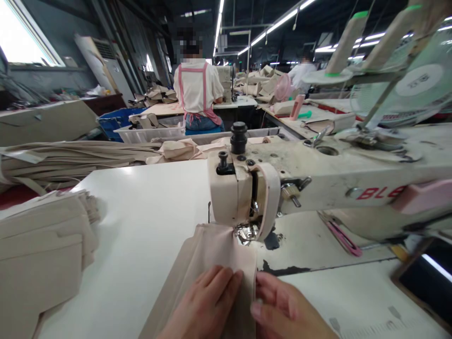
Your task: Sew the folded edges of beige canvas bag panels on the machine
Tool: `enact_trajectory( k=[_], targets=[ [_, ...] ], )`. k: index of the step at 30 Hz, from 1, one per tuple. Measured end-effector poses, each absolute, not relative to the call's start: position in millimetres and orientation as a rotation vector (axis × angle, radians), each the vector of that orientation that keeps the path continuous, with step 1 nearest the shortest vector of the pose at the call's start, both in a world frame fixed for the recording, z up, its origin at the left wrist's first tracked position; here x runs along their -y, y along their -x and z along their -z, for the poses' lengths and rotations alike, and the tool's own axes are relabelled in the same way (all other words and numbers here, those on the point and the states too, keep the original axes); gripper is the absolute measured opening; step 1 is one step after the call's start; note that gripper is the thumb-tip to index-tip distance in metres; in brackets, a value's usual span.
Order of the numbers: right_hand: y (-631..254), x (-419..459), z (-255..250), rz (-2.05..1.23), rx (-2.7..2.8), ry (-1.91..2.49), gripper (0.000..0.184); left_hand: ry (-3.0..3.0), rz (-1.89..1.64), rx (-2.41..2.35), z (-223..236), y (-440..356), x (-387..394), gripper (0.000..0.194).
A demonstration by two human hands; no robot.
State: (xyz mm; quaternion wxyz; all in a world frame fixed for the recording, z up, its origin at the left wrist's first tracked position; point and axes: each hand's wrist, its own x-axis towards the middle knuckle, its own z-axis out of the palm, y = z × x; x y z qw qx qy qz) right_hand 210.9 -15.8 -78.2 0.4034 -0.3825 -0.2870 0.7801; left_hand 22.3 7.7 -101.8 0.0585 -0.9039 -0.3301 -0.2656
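A long beige fabric piece point(226, 247) runs from the front edge of the view up to the presser foot point(247, 231) of a sewing machine point(231, 188). My left hand point(208, 301) lies on top of the fabric, fingers close together and pressed down on it. At the fabric's right edge, my right hand point(282, 306) pinches the border between thumb and fingers. The needle area is partly covered by a pale curved guard point(271, 200).
Stacked beige cut pieces point(42, 249) lie on the left of the white table point(148, 202). Pink-handled thread snips point(341, 235) rest under the machine arm. A phone-like dark screen point(427, 278) is at right. Thread cones point(348, 44) and a fan point(413, 80) stand behind. A person point(194, 89) sits ahead.
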Motion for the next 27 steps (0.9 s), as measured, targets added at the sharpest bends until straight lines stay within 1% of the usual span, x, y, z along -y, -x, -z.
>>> enact_trajectory(
  k=[2, 4, 5, 7, 8, 10, 14, 15, 17, 21, 23, 27],
  targets=[
    [-210, 3, 73, -1.808, 0.871, 1.138, 0.043, 2.871, 0.844, 0.844, 101, -22, -12, 0.030],
    [-211, -9, 70, -1.719, 0.961, 1.223, 0.030, 3.000, 0.907, 0.763, 94, -24, -17, 0.026],
    [-211, -12, 69, -1.719, 0.967, 1.224, 0.025, 3.072, 0.986, 0.838, 89, -25, -19, 0.024],
    [-210, -16, 69, -1.757, 0.931, 1.207, 0.020, 3.187, 1.142, 1.220, 75, -30, -26, 0.023],
    [-209, -16, 70, -1.783, 0.912, 1.177, 0.020, 3.200, 1.181, 1.455, 68, -33, -31, 0.023],
    [-207, -15, 73, -1.800, 0.895, 1.115, 0.022, 3.192, 1.117, 1.804, 55, -40, -42, 0.022],
    [-205, -14, 85, -1.755, 0.913, 1.124, 0.021, 3.336, 0.897, 2.149, 44, -46, -65, 0.007],
    [-204, -14, 88, -1.717, 0.942, 1.164, 0.021, 3.378, 0.850, 2.209, 44, -46, -69, 0.005],
    [-203, -13, 93, -1.606, 1.013, 1.239, 0.025, 3.412, 0.798, 2.302, 47, -45, -74, 0.012],
    [-197, -7, 93, -1.303, 1.179, 1.356, 0.048, 3.401, 0.756, 2.426, 53, -43, -76, 0.015],
    [-194, -5, 91, -1.207, 1.261, 1.393, 0.049, 3.406, 0.748, 2.437, 53, -42, -76, 0.011],
    [-193, -5, 85, -1.184, 1.345, 1.414, 0.050, 3.371, 0.719, 2.421, 50, -42, -76, 0.014]
  ],
)
